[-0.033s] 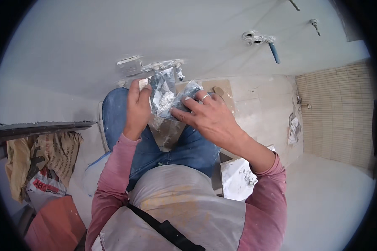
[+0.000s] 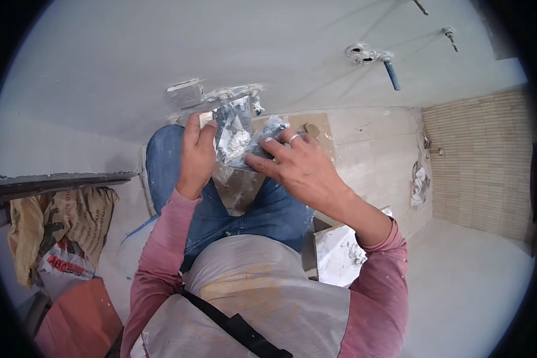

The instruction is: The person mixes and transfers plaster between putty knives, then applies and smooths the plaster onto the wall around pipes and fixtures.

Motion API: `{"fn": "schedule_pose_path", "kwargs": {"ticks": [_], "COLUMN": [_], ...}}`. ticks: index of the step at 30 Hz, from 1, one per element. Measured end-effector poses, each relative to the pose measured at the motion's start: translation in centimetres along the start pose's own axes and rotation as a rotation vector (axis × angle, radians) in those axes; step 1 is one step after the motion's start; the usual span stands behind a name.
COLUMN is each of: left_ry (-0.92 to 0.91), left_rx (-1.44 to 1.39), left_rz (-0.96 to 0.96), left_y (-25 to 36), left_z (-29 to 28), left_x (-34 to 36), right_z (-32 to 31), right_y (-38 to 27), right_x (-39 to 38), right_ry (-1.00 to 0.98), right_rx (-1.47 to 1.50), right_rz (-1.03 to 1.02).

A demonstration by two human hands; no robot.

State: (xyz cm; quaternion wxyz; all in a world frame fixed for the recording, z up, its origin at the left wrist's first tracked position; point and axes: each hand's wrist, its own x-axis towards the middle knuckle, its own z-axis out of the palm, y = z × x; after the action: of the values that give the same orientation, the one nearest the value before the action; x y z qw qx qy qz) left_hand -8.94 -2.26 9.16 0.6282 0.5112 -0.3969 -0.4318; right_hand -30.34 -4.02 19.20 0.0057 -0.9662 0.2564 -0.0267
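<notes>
In front of the wall and above my knees, my left hand point(image 2: 197, 149) is closed round the pale edge of a flat metal putty knife point(image 2: 235, 113). White putty point(image 2: 237, 142) lies in a lump on its blade. My right hand point(image 2: 304, 164), with a ring on one finger, grips a second putty-smeared scraper point(image 2: 271, 130), its fingers laid along the flat blade. The two blades meet or overlap at the putty; exactly where they touch cannot be made out. My fingers hide part of both tools.
On the wall are a square box point(image 2: 186, 93), putty-rimmed holes and a blue pipe stub point(image 2: 391, 74). A putty-smeared board point(image 2: 334, 256) lies by my right thigh. Paper sacks point(image 2: 89, 221) and an orange object point(image 2: 80, 322) are at left; a tiled wall point(image 2: 477, 161) stands at right.
</notes>
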Motion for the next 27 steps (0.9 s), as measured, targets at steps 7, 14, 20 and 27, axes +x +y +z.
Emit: {"fn": "schedule_pose_path", "kwargs": {"ticks": [7, 14, 20, 27], "left_ry": [0.084, 0.095, 0.118, 0.119], "left_rx": [-0.405, -0.422, -0.535, -0.385], "left_rz": [-0.249, -0.256, -0.379, -0.279], "left_y": [-3.0, -5.0, -4.6, -5.3], "left_z": [0.3, -1.0, -0.7, -1.5], "left_x": [-0.2, -0.8, -1.7, -1.5], "right_z": [0.3, 0.3, 0.4, 1.0], "right_y": [0.8, 1.3, 2.4, 1.3], "right_x": [-0.5, -0.3, -0.4, 0.3], "right_ry": [-0.012, -0.068, 0.024, -0.062], "right_rx": [0.02, 0.027, 0.088, 0.037], "right_rz": [-0.006, -0.042, -0.087, -0.126]}}
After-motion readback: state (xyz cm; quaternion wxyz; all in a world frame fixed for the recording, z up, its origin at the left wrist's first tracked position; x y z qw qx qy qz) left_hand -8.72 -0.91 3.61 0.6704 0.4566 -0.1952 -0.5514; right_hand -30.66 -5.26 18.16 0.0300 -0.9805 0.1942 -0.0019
